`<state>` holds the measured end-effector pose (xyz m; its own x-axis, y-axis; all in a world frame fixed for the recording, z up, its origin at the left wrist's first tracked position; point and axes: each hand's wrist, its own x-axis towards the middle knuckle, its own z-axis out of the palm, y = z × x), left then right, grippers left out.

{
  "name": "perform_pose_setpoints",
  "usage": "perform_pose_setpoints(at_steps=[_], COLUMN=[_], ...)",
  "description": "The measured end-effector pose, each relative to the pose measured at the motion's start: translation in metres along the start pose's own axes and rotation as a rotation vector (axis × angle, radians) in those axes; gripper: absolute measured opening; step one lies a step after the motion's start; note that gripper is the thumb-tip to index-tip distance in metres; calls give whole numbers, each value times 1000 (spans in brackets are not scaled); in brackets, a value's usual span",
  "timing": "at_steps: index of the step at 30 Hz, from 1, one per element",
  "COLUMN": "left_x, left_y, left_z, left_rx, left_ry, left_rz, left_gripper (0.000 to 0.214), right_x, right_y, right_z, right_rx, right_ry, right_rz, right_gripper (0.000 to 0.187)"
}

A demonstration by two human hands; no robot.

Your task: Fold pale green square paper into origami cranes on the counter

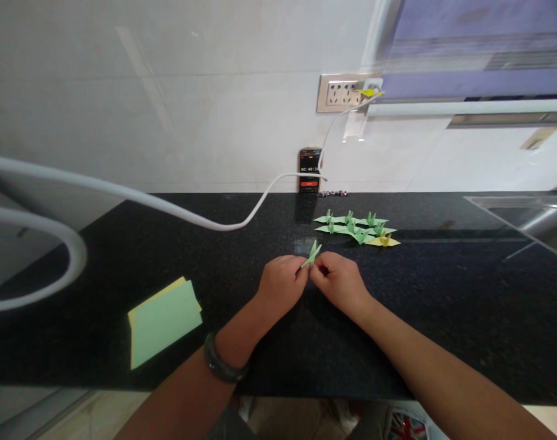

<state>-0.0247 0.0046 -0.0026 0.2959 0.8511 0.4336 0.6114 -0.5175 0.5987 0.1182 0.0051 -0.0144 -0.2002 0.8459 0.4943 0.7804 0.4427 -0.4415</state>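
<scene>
A partly folded green origami crane [312,253] is pinched between both my hands, over the middle of the dark counter. My left hand [283,283] grips its lower left side, with the thumb and bent fingers together. From the right, my right hand [339,281] pinches its lower end; the fingertips hide that part of the paper. Just beyond my right hand sit several finished green paper cranes [350,223] in rows, wings spread and touching. One yellow paper crane [383,240] stands at their near right end.
A stack of green and yellow paper sheets [166,324] lies on the black counter [232,263] at left. A phone [309,171] showing a timer leans on the wall. A white cable [205,221] arcs across the left side from a socket [340,93]. A metal sink [535,217] is at right.
</scene>
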Motion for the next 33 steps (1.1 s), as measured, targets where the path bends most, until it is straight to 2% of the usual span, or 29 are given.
perform_pose_setpoints(at_steps=[13, 18, 23, 28, 31, 33], left_x=[2, 2, 2, 5, 7, 7], left_y=[-3, -6, -13, -16, -12, -8], left_z=[-2, -1, 3, 4, 1, -1], left_rx=[98, -10, -165, -462, -698, -796], left_ry=[-21, -28, -50, -82, -96, -131], left_rz=[-16, -48, -156, -309, -385, -416], left_gripper=[20, 18, 20, 22, 20, 18], right_x=[2, 3, 4, 5, 7, 8], right_y=[-5, -2, -2, -1, 0, 1], right_z=[-10, -11, -14, -14, -10, -8], right_rx=[-137, -191, -191, 48, 281, 466], right_ry=[-198, -254, -269, -184, -86, -72], right_rz=[-135, -162, -159, -95, 57, 191], right_gripper=[13, 15, 15, 16, 16, 16])
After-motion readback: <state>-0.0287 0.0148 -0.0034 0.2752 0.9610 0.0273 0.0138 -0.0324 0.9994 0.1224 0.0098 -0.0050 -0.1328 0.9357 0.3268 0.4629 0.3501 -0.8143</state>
